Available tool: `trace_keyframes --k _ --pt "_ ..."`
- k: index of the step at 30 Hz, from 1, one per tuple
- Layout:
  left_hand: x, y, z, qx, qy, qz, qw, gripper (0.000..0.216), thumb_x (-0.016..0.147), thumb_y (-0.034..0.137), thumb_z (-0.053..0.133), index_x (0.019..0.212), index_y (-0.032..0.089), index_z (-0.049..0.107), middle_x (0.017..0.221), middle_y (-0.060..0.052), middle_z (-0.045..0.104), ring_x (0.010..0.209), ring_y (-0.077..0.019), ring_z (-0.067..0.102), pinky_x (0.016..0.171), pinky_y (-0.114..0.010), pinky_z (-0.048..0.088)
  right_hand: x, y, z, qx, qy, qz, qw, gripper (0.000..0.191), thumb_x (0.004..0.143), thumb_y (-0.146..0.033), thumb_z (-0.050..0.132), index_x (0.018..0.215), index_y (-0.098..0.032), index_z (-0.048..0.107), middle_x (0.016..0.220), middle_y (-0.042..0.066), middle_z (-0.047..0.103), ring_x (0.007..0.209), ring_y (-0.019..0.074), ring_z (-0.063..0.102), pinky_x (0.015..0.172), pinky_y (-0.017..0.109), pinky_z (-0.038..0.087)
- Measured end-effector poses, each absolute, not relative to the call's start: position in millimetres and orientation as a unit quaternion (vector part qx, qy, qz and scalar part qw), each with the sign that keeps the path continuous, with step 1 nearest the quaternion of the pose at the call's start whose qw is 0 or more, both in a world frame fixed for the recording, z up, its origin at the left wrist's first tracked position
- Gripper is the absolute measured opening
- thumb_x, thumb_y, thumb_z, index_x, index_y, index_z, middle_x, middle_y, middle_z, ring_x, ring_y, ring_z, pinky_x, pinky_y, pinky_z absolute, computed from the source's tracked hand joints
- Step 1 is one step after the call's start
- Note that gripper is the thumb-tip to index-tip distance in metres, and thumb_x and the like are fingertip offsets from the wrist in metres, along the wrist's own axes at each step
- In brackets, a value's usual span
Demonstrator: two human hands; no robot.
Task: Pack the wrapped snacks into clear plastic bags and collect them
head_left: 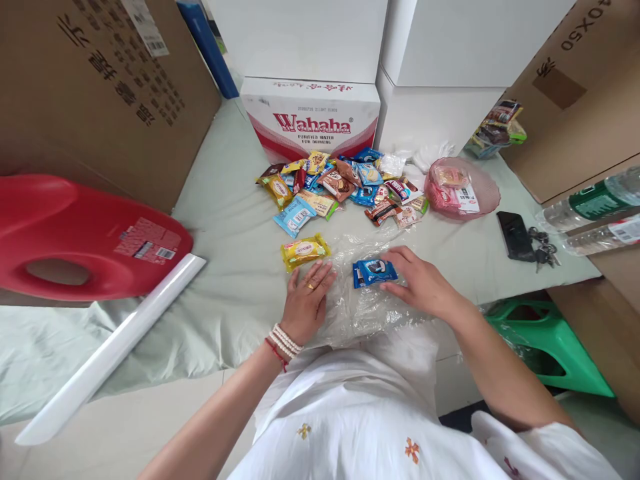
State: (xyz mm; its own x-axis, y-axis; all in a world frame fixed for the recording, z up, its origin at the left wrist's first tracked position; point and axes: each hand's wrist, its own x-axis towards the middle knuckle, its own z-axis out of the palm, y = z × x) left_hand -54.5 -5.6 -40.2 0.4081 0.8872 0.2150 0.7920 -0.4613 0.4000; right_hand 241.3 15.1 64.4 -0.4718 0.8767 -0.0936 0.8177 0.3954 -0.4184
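A packet (374, 273) lies on plastic film (345, 317) before heaped snacks (338, 185), a bowl (489, 192) at their right.

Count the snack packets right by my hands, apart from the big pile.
2. A yellow packet lies just beyond the fingertips of the left hand; a blue packet is at the fingers of the right hand. Anything under the hands would be hidden.

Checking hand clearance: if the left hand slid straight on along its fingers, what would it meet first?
Most likely the yellow packet, lying just ahead of the left hand. The gap looks very small; from this one view I can't tell whether they already touch.
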Motion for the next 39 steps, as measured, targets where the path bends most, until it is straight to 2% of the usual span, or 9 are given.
trace_keyframes --k 4,7,12,15,19,23,29,36,39 --pt "-71.6 -8.8 -35.9 0.847 0.486 0.175 0.128 0.067 0.083 0.004 0.045 0.145 0.025 0.059 0.159 -0.009 0.055 0.155 -0.0307 0.04 0.126 -0.066 0.019 285.6 -31.6 37.5 -0.434 -0.864 0.219 0.13 0.059 0.093 -0.047 0.074 0.144 -0.025 0.054 0.147 0.015 0.057 0.131 0.0317 0.054 0.108 0.049 0.052" --pt "-81.5 -11.5 -28.0 0.891 0.407 0.146 0.138 0.076 0.073 0.006 0.052 0.144 0.03 0.06 0.167 -0.006 0.045 0.161 -0.034 0.028 0.128 -0.069 0.003 298.0 -59.0 3.6 -0.453 -0.865 0.172 0.134 0.049 0.096 -0.035 0.071 0.142 -0.024 0.059 0.156 0.016 0.049 0.141 0.0346 0.045 0.113 0.057 0.047" --pt "-91.5 -11.9 -21.0 0.924 0.312 0.061 0.21 0.072 0.082 0.036 0.066 0.152 0.027 0.052 0.167 -0.013 0.044 0.158 -0.0409 0.03 0.124 -0.073 -0.007 299.3 -60.4 -13.6 -0.431 -0.859 0.195 0.197 0.018 0.102 -0.023 0.059 0.111 -0.026 0.074 0.138 0.011 0.065 0.133 0.0292 0.052 0.108 0.052 0.052" --pt "-91.4 -10.5 -24.6 0.922 0.322 0.07 0.203 0.075 0.08 0.061 0.074 0.145 0.028 0.06 0.164 -0.015 0.048 0.157 -0.0449 0.031 0.124 -0.075 -0.002 301.1 -41.0 7.3 -0.417 -0.837 0.253 0.248 0.02 0.104 -0.026 0.056 0.111 -0.027 0.074 0.134 0.011 0.066 0.125 0.0248 0.06 0.103 0.045 0.054" --pt "-83.6 -7.3 -30.3 0.898 0.359 0.153 0.204 0.027 0.097 0.048 0.061 0.108 0.029 0.077 0.141 -0.007 0.071 0.147 -0.0359 0.047 0.123 -0.065 0.021 299.7 -5.5 36.8 -0.439 -0.79 0.33 0.271 0.021 0.104 -0.036 0.056 0.107 -0.026 0.074 0.119 0.009 0.07 0.109 0.0209 0.068 0.096 0.037 0.055" --pt "-70.5 0.3 -29.1 0.801 0.477 0.247 0.264 0.035 0.104 0.038 0.046 0.09 0.023 0.074 0.099 -0.008 0.079 0.11 -0.026 0.067 0.1 -0.046 0.049 291.5 32.0 39.0 -0.522 -0.697 0.425 0.247 0.033 0.097 -0.05 0.059 0.1 -0.02 0.071 0.082 0.003 0.067 0.07 0.0158 0.061 0.067 0.028 0.049" --pt "-53.4 15.6 -23.9 0.636 0.624 0.329 0.313 0.047 0.105 0.044 0.038 0.071 0.022 0.061 0.072 -0.003 0.067 0.077 -0.0205 0.063 0.078 -0.034 0.05 275.8 68.4 12.4 -0.611 -0.605 0.466 0.208 0.041 0.084 -0.059 0.06 0.086 -0.018 0.065 0.063 -0.003 0.055 0.056 0.0116 0.042 0.054 0.025 0.032" --pt "-46.5 -21.0 -4.3 0.594 0.667 0.448 0.032 0.022 0.102 0.031 0.046 0.11 0.022 0.065 0.105 -0.012 0.069 0.108 -0.0303 0.059 0.106 -0.054 0.041 267.4 78.1 4.4 -0.656 -0.628 0.399 0.125 0.041 0.085 -0.057 0.055 0.067 -0.02 0.055 0.059 -0.003 0.051 0.059 0.0128 0.041 0.058 0.027 0.031" --pt "-25.1 -37.1 6.2 0.771 0.516 0.368 0.049 0.033 0.099 0.025 0.049 0.125 0.03 0.069 0.113 -0.009 0.072 0.115 -0.0303 0.062 0.107 -0.052 0.039 265.1 79.6 2.3 -0.657 -0.633 0.394 0.112 0.038 0.086 -0.053 0.053 0.067 -0.02 0.055 0.06 -0.002 0.053 0.06 0.0129 0.043 0.059 0.027 0.032"
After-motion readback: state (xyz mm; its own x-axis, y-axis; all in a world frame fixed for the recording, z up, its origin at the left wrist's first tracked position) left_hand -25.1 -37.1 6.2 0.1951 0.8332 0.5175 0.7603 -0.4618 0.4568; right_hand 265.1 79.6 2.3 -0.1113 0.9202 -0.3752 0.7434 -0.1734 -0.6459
